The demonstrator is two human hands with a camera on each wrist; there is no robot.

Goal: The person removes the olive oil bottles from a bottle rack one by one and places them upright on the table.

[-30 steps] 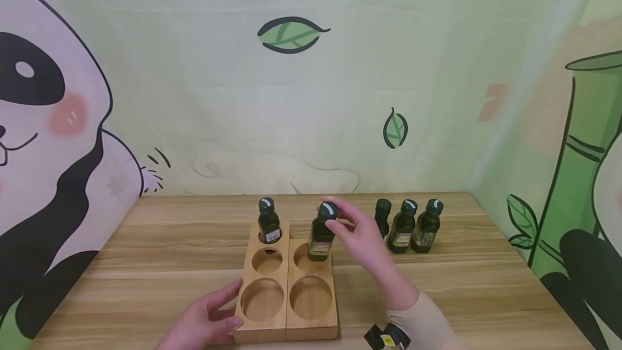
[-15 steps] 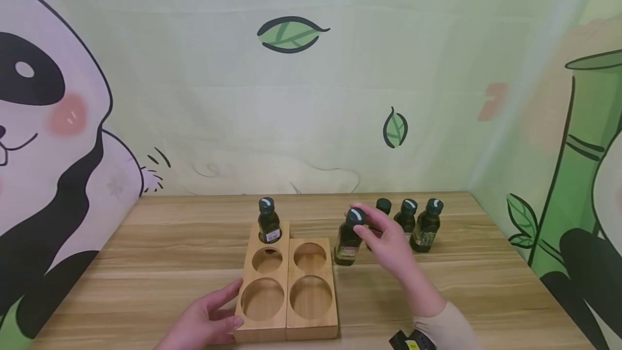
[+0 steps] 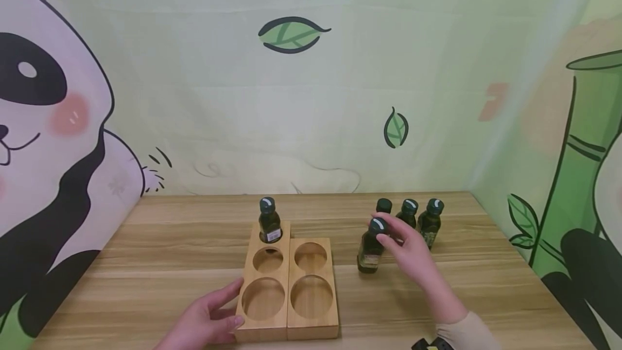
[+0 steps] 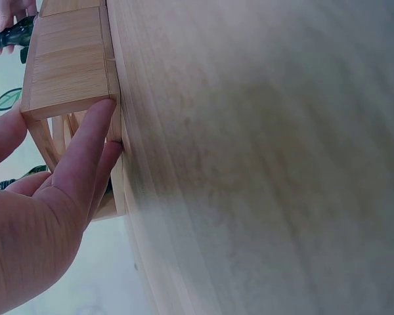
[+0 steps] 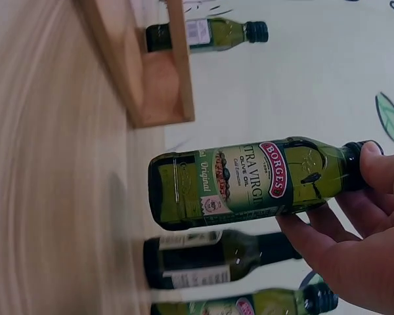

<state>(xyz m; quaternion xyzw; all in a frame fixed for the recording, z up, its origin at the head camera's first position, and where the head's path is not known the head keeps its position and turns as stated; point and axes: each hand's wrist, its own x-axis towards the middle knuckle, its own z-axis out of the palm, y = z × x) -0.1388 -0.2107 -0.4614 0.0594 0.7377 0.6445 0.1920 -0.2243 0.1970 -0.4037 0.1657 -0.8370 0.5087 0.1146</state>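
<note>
My right hand (image 3: 410, 250) pinches a dark green olive oil bottle (image 3: 370, 255) by its cap and neck, right of a wooden bottle rack (image 3: 311, 332). In the right wrist view, that olive oil bottle (image 5: 240, 180) shows a label; its base is apart from the tabletop. At the rack's near left corner, my left hand (image 3: 204, 317) grips the wood with thumb and fingers; the left wrist view shows fingertips (image 4: 104, 111) on its side. One small bottle (image 3: 269, 223) stands in the rack's far left hole. The other round holes hold nothing.
Behind the right hand, a slim dark bottle (image 3: 383, 206) and two olive oil bottles, one in the middle (image 3: 409, 210) and one at the right (image 3: 430, 223), stand in a row. The wooden table (image 3: 146, 269) ends at a printed cloth backdrop (image 3: 311, 123).
The right hand has carried the olive oil bottle from over the rack's far right hole to the right and slightly nearer. The left hand and rack have stayed put.
</note>
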